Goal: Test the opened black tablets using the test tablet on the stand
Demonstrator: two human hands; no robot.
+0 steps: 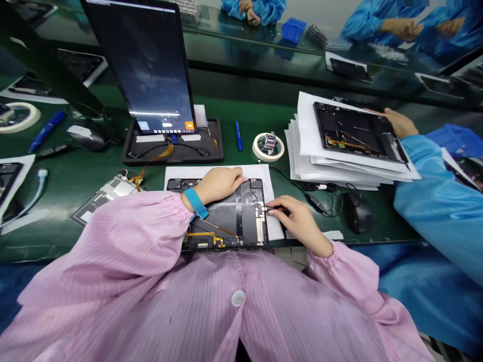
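Observation:
An opened tablet back (234,216) with black panels and orange flex cables lies on a white sheet (264,173) at the table's near edge. My left hand (219,183) rests on its upper part, fingers curled and pressing down. My right hand (298,218) is at the tablet's right edge, pinching a thin dark tool (269,208) whose tip touches a small connector area there. A blue wrist strap (196,202) circles my left wrist.
A tablet with lit screen (151,65) stands in a black tray (173,146). Beyond the tablet back lie a blue pen (238,134) and a tape roll (268,147). A stack of white sheets (339,156) carries another opened tablet, touched by a co-worker's hand (400,123). A black mouse (358,211) sits right.

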